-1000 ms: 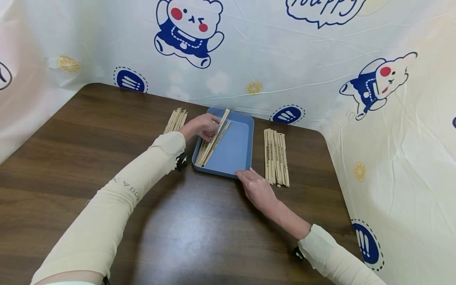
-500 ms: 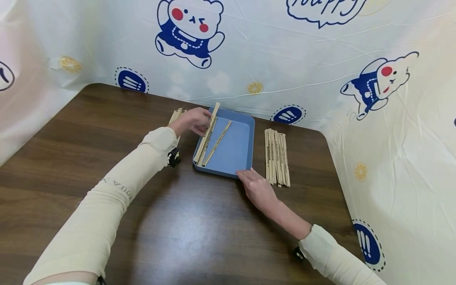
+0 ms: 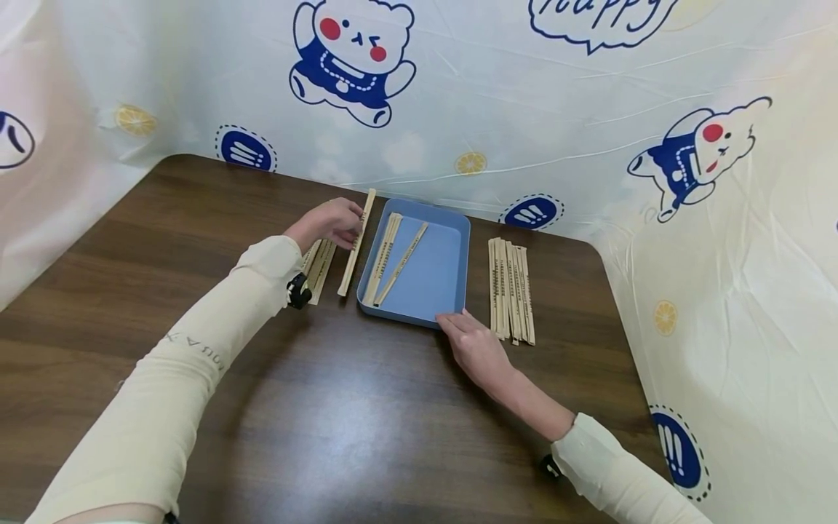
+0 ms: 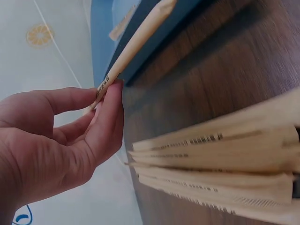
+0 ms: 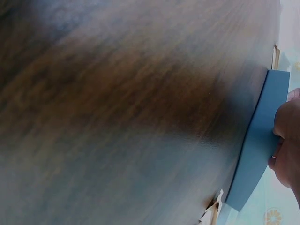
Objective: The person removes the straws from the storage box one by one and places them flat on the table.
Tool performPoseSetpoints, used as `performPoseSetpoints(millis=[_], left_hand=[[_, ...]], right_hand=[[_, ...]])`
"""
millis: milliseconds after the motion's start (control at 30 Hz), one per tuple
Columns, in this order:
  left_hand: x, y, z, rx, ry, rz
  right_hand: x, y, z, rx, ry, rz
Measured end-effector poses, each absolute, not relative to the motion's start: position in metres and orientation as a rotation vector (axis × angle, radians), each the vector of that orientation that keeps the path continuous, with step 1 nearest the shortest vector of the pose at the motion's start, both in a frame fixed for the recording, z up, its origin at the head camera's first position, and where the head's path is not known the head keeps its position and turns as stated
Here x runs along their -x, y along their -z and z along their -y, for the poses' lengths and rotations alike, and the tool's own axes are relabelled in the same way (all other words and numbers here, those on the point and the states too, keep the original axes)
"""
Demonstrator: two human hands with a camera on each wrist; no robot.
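Note:
My left hand (image 3: 330, 220) pinches a paper-wrapped pair of chopsticks (image 3: 350, 263) between thumb and fingers, just left of the blue tray (image 3: 435, 269). In the left wrist view, the wrapped chopsticks (image 4: 133, 47) slant up from the fingertips beside the tray wall. Several more wrapped chopsticks (image 3: 382, 266) lie inside the tray along its left side, one (image 3: 402, 263) set apart at a slant. My right hand (image 3: 476, 346) grips the tray's near right corner, its thumb against the outer wall (image 5: 260, 136) in the right wrist view.
A pile of wrapped chopsticks (image 3: 321, 269) lies left of the tray, partly behind my left hand. Another row of them (image 3: 509, 291) lies to the tray's right. A printed cloth (image 3: 432, 94) hangs behind the brown table (image 3: 353, 407).
My left hand has moved left, carrying the wrapped chopsticks out over the tray's left rim toward the left pile. The right hand and the tray have stayed put.

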State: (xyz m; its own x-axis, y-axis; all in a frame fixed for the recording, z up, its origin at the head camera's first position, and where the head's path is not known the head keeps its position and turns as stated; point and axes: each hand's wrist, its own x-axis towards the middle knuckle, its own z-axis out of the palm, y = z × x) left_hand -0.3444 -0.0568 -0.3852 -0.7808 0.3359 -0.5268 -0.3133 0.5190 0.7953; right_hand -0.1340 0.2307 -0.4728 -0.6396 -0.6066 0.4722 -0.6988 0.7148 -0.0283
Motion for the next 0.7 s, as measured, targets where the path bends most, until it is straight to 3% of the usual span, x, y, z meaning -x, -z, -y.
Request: performPoseSetpoints(millis=[700], left_hand=[[0.345, 0.398, 0.088, 0.026, -1.177, -2.282]], right_hand=[[0.134, 0.472, -0.231, -1.013, -0.296, 2.493]])
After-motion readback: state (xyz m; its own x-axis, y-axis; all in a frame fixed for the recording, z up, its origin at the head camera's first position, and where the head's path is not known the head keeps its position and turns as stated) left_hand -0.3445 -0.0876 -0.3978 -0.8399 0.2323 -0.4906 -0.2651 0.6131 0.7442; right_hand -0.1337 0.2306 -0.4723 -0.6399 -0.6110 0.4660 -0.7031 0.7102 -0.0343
